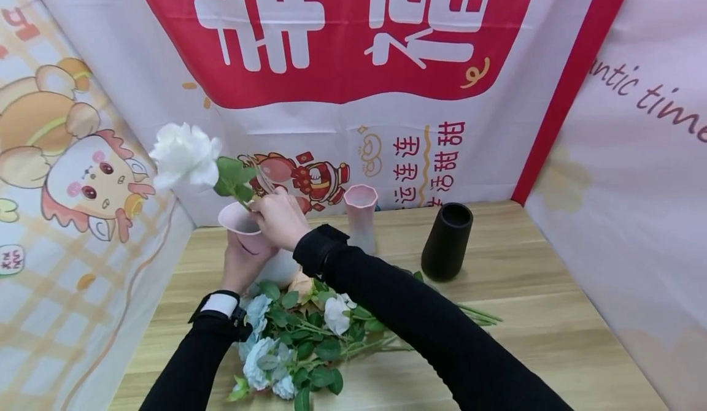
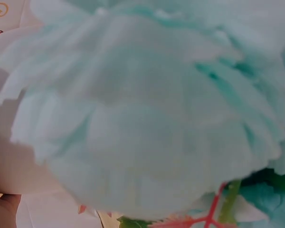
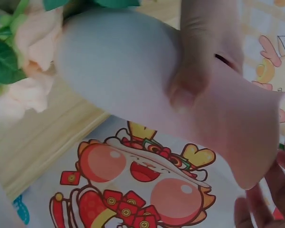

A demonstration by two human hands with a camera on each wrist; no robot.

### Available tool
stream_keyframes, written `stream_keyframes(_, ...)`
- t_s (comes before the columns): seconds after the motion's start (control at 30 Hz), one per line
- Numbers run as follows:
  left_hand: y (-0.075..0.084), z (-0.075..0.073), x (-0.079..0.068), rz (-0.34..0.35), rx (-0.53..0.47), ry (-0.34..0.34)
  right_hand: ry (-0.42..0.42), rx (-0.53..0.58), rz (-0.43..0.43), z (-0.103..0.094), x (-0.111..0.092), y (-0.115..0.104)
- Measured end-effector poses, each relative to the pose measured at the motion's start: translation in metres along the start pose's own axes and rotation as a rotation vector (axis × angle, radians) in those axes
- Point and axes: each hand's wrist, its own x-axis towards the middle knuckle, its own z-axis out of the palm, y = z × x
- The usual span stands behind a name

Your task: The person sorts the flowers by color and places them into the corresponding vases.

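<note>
My left hand (image 1: 243, 267) grips the neck of a pink-and-white vase (image 1: 278, 270) with a flared mouth. In the right wrist view the thumb (image 3: 185, 97) lies across the neck of that vase (image 3: 123, 61). At the mouth, my right hand (image 1: 283, 218) pinches the stem of a white artificial rose (image 1: 185, 156). Its bloom leans left above the rim, with green leaves (image 1: 233, 176) below it. The stem's lower end is hidden by the vase and hand. A pale blue flower (image 2: 142, 118) fills most of the left wrist view.
Below my arms lies a pile of artificial flowers, with blue blooms (image 1: 262, 362), a white bloom (image 1: 337, 314) and green stems (image 1: 477, 314). A slim pink vase (image 1: 361, 221) and a black vase (image 1: 447, 242) stand farther back on the wooden table (image 1: 552, 325). Printed cloths (image 1: 342, 116) surround the table.
</note>
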Motion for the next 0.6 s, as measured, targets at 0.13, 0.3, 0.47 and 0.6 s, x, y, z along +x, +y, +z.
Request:
stream_keyframes(0.13,0.002,-0.001,0.001,0.001,0.028,0.000,-0.030,0.068,0.060,0.001,-0.007,0.008)
stream_keyframes(0.3,0.000,-0.001,0.001,0.037,0.026,0.012,-0.016,0.349,0.136,-0.001,-0.019,0.023)
stream_keyframes(0.47,-0.002,0.003,0.002,0.067,-0.042,0.011,-0.020,0.430,0.208,-0.008,-0.032,0.041)
stream_keyframes(0.6,-0.001,0.001,0.000,0.080,-0.068,0.005,-0.022,0.473,0.223,-0.018,-0.043,0.051)
